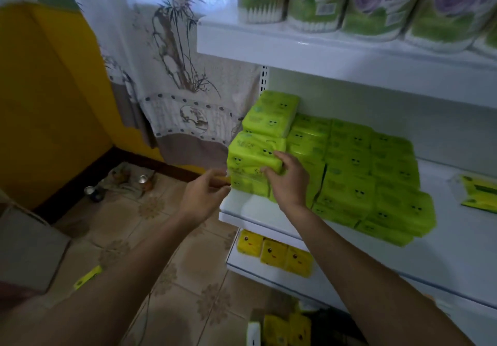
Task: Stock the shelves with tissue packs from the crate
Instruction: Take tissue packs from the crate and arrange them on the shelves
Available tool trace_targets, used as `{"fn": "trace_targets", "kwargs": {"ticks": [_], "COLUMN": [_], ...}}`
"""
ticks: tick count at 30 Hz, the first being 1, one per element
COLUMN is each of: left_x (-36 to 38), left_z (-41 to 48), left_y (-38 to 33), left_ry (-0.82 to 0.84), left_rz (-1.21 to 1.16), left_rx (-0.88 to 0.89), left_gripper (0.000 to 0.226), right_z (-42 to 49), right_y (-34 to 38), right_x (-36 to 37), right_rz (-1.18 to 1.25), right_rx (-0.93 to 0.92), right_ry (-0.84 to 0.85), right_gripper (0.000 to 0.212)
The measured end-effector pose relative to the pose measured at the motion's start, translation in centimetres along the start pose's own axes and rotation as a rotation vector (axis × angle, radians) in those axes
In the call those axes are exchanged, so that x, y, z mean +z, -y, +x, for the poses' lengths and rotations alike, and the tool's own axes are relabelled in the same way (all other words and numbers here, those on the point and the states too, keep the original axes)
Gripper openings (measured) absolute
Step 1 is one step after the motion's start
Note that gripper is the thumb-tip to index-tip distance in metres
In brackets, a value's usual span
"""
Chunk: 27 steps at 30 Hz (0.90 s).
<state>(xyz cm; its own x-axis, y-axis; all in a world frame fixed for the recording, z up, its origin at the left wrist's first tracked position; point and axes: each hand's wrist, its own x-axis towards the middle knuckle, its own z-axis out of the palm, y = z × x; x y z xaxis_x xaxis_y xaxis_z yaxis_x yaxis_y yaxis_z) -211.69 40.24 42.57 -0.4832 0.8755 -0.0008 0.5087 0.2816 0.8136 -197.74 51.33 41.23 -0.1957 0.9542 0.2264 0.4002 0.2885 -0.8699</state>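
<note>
Right hand [287,181]: we note fingers curled round a bright green plastic-wrapped tissue pack [252,154] in the end stack on the white metal shelf [242,208], probably squaring it. Left hand [204,197]: fingers half-curled beside the stack, and we cannot tell whether they hold anything; we judge it steadies the open end

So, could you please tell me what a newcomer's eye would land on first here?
The bright lime-green plastic-wrapped tissue packs printed with little faces, stacked across the white middle shelf, stand out first. At the tall leftmost stack, the right hand grips a pack while the left hand reaches its left end, contact blurred. Purple-flowered white paper rolls line the shelf above.
</note>
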Motion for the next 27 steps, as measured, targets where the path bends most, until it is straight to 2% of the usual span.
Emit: {"fn": "trace_targets", "kwargs": {"ticks": [4, 9, 13, 17, 21, 23, 27], "left_x": [0.5, 1.6, 2.2, 2.9, 3.9, 4.8, 8.0], "left_z": [1.2, 2.0, 2.3, 2.4, 1.9, 0.8, -3.8], "left_y": [1.7, 3.0, 2.2, 1.0, -0.8, -1.8, -3.2], "left_ry": [0.085, 0.146, 0.175, 0.234, 0.275, 0.288, 0.397], "left_rz": [0.024, -0.001, 0.006, 0.014, -0.006, -0.005, -0.036], "left_rx": [-0.017, -0.023, 0.033, 0.093, 0.123, 0.136, 0.156], "left_gripper": [0.016, 0.011, 0.014, 0.020, 0.012, 0.016, 0.022], "right_z": [2.1, 3.1, 2.6, 1.7, -0.1, -1.7, -6.1], "right_y": [-0.8, -1.2, -1.6, -2.1, -2.6, -3.3, -6.2], "right_x": [2.0, 2.8, 1.9, -0.1, -3.4, -5.7, -11.1], "right_rz": [-0.095, -0.167, -0.107, -0.109, -0.119, -0.134, -0.162], "right_rx": [0.017, -0.002, 0.037, 0.049, 0.073, 0.088, 0.166], "right_ry": [-0.058, -0.013, 0.036, 0.003, -0.070, -0.105, -0.248], "right_gripper": [0.044, 0.047, 0.060, 0.073, 0.070, 0.065, 0.044]}}
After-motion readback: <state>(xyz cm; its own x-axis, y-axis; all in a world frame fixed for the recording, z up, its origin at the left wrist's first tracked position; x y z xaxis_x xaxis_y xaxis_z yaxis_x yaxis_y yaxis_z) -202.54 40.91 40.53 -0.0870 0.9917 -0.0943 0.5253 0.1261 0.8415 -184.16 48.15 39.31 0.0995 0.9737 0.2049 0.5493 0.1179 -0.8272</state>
